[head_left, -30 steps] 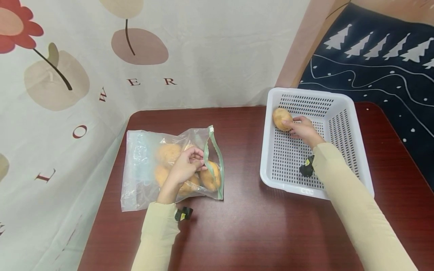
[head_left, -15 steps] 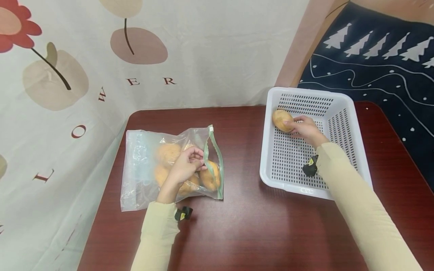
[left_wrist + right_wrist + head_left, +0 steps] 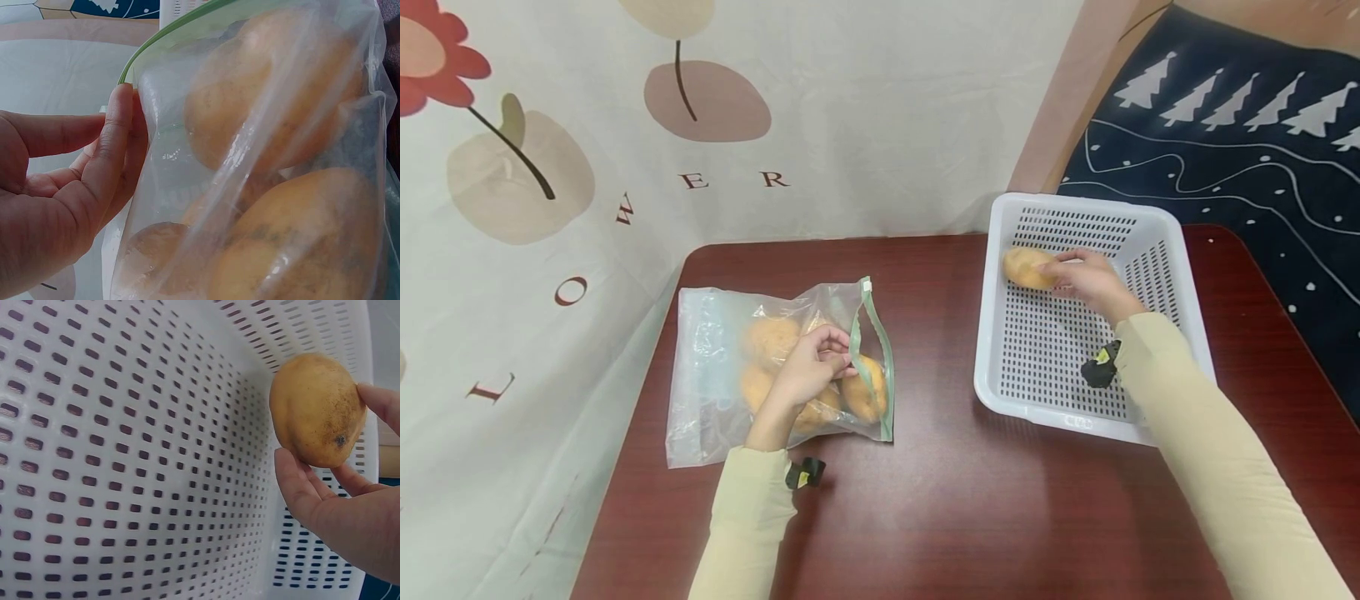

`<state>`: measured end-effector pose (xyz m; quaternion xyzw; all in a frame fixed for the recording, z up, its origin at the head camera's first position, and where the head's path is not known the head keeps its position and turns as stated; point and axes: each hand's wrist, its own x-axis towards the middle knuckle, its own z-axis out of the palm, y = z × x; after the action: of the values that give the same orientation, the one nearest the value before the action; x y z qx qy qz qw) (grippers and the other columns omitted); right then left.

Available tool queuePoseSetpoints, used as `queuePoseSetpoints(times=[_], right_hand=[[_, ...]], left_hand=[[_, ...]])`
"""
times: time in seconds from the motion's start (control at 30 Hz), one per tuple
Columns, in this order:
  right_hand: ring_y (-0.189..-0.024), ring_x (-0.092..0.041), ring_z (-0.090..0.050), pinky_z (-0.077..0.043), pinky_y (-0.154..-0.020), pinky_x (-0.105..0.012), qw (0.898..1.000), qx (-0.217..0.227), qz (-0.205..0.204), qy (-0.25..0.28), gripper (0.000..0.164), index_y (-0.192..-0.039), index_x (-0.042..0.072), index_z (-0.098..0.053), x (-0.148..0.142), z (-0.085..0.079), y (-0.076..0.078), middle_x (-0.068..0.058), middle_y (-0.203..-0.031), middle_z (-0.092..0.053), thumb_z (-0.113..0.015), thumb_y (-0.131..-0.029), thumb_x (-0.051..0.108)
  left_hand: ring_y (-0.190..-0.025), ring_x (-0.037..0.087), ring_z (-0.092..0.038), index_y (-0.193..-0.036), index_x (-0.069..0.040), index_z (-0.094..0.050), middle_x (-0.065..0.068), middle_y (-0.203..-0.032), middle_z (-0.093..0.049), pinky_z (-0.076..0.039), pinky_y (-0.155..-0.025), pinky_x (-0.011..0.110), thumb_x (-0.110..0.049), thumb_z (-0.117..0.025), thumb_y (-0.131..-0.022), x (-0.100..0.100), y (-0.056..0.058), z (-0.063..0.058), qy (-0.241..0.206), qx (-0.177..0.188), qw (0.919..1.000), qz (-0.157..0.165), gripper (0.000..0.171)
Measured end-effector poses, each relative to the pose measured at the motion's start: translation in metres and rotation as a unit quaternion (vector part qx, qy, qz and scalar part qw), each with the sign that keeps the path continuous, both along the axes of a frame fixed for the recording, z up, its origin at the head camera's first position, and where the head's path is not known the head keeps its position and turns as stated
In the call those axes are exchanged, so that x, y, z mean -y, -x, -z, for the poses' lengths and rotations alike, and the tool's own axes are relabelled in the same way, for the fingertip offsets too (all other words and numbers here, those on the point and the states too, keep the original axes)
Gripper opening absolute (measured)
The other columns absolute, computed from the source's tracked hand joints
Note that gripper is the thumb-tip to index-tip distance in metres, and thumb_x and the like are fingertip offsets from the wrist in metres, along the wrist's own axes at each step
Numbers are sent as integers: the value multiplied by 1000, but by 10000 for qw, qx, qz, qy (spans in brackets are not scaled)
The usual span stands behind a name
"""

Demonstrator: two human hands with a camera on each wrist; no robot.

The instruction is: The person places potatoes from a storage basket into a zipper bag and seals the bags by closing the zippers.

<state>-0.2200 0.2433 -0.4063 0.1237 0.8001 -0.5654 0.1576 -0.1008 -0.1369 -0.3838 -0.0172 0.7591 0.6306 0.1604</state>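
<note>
In the head view my right hand [image 3: 1093,285] grips a yellow-brown potato [image 3: 1027,268] inside the white plastic basket [image 3: 985,350], near its left wall. The right wrist view shows this potato [image 3: 312,406] held between the thumb and fingertips, with a dark spot on its skin. My left hand [image 3: 808,364] pinches the green-edged mouth of a clear zip bag [image 3: 707,379], which lies on its side with the mouth facing right. Several potatoes [image 3: 269,106] show through the plastic. In the left wrist view the fingertips [image 3: 120,100] are right at the green zip strip [image 3: 153,44].
Both bag and basket stand on a dark red wooden table [image 3: 940,500], with a stretch of tabletop between them. A pale printed cloth [image 3: 880,108] hangs behind and to the left. Dark fabric with white trees [image 3: 1225,150] lies beyond the basket.
My right forearm has shifted to the right, and the potato has turned from upright to lying more sideways in the fingers. The left hand and the bag have stayed put.
</note>
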Motion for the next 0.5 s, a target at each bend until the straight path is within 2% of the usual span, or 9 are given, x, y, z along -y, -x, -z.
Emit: queuePoseSetpoints(times=[0.33, 0.5], right_hand=[[-83, -9, -53, -50, -92, -37, 9993, -279, -203, 130, 58, -129, -9, -29, -6, -23, -1, -14, -113, -40, -61, -87, 17], [-80, -5, -56, -53, -88, -33, 9987, -295, -326, 250, 52, -125, -5, -33, -8, -36, -3, -12, -113, -40, -62, -86, 14]], left_hand=[[-69, 13, -58, -101, 13, -45, 17, -91, -48, -58, -75, 32, 16, -47, -85, 1, 0, 0, -4, 0, 10000, 4, 17], [-69, 13, -58, -101, 13, -45, 16, -91, -48, -58, -75, 31, 16, -47, -85, 1, 0, 0, -12, 11, 10000, -4, 16]])
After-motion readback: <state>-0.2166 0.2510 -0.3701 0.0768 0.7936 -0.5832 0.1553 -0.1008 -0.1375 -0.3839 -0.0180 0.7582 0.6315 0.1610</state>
